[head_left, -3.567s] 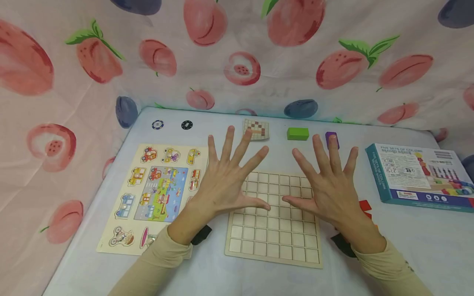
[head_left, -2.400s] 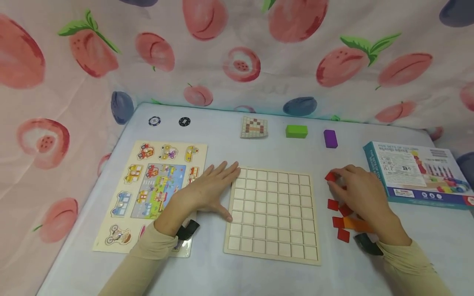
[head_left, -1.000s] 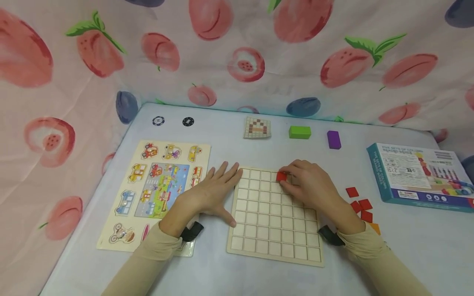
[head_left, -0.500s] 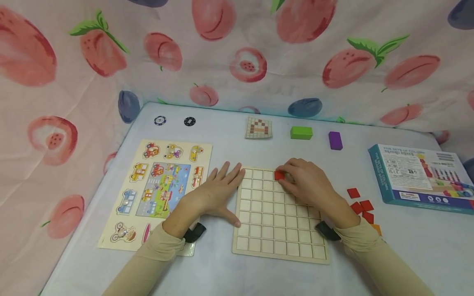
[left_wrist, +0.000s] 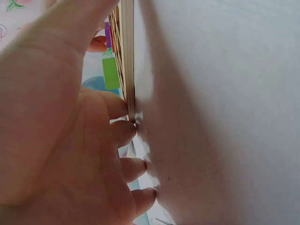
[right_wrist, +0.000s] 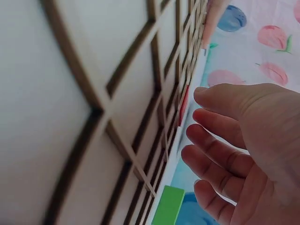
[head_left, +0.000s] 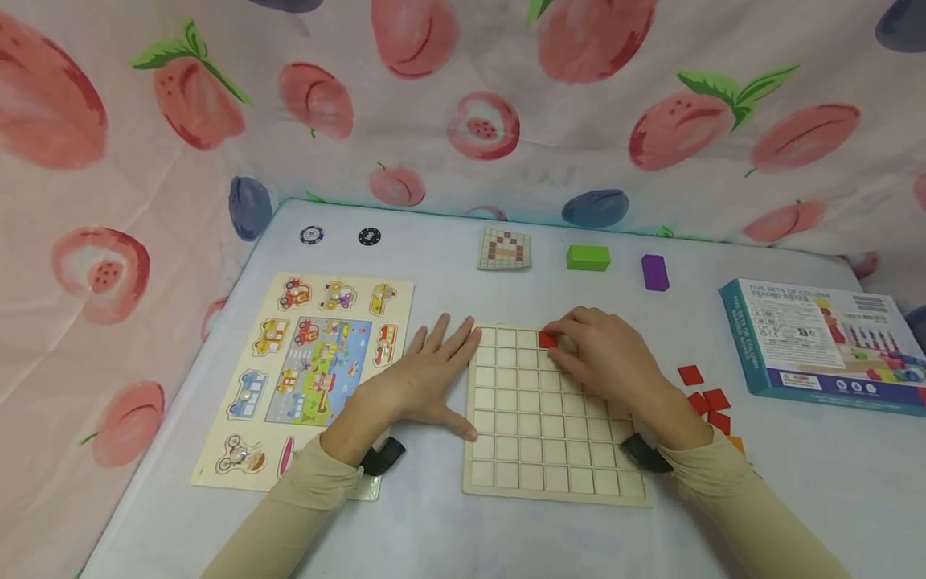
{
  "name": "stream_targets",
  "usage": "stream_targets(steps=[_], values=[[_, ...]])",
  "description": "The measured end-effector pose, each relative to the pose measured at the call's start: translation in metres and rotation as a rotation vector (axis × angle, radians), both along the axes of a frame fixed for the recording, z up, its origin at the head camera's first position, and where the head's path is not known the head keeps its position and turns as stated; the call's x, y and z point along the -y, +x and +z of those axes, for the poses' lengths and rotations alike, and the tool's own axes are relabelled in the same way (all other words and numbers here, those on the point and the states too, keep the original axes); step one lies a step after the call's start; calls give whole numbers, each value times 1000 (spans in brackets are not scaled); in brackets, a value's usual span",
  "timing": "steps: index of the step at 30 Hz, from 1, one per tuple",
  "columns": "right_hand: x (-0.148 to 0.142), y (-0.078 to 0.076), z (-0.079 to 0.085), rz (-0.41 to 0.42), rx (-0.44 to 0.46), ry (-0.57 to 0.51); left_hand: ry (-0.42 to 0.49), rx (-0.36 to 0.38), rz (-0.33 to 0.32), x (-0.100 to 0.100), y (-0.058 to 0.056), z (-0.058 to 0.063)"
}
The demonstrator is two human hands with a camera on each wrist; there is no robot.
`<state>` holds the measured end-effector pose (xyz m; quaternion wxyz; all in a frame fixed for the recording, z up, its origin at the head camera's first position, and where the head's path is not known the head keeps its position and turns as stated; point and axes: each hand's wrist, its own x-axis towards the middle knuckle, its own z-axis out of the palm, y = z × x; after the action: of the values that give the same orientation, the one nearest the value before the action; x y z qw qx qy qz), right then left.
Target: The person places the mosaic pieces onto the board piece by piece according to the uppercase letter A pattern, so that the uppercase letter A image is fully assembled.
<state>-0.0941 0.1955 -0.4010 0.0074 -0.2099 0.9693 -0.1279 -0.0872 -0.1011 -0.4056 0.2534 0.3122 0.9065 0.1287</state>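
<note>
red square tile (head_left: 546, 339) at top-row cell 4 of wooden grid board (head_left: 531, 476) | right hand (head_left: 609, 358): thumb, fingers slightly apart beside it | left hand (head_left: 417, 394): fingers spread against board's edge | tile likely light, stiff, slick; pinch opposite edges

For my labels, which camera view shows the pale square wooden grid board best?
The head view: the grid board shows nearly whole from above. Left wrist shows it nearly edge-on; right wrist shows only part, slanting, close up.
</note>
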Motion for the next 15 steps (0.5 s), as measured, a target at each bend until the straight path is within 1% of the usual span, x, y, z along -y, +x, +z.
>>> stream_targets(steps=[3,6,10,13,15], values=[[-8,7,4,-31,16,-18,7,6,6,-1,0,-1],[-23,17,8,-66,18,-58,9,16,14,-2,0,-1],[-54,31,9,-135,15,-87,12,26,19,-2,0,0],[-80,39,7,-211,53,-73,19,33,19,-1,0,1],[-97,44,5,-257,95,-58,21,35,16,0,0,0]])
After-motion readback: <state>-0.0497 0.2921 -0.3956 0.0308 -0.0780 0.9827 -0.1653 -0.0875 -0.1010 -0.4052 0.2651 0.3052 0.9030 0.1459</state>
